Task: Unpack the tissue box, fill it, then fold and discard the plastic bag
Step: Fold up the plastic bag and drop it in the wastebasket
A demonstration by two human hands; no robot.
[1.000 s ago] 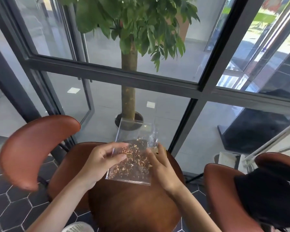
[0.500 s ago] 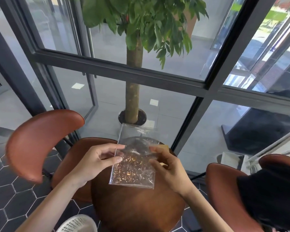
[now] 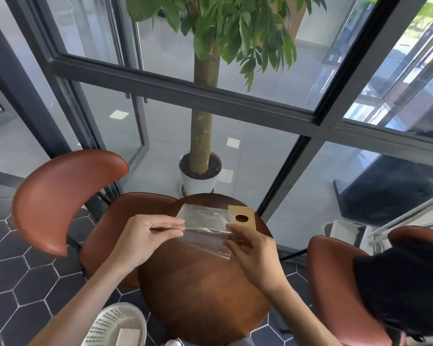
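Honestly looks like we're in the last stretch. Bottom left of the frame there's a white mesh basket (image 3: 115,325), probably where the bag ends up. Mid-frame, the left hand (image 3: 145,236) and right hand (image 3: 253,248) both have their fingers pinched on the plastic bag (image 3: 205,231), held just over the round wooden bench (image 3: 203,290). It's clear, crinkly, empty and already creased across the middle, so folding's underway; discarding is left. Behind it, the tan tissue box (image 3: 244,217) sits unpacked on the bench's far edge. Can't tell if it's filled.
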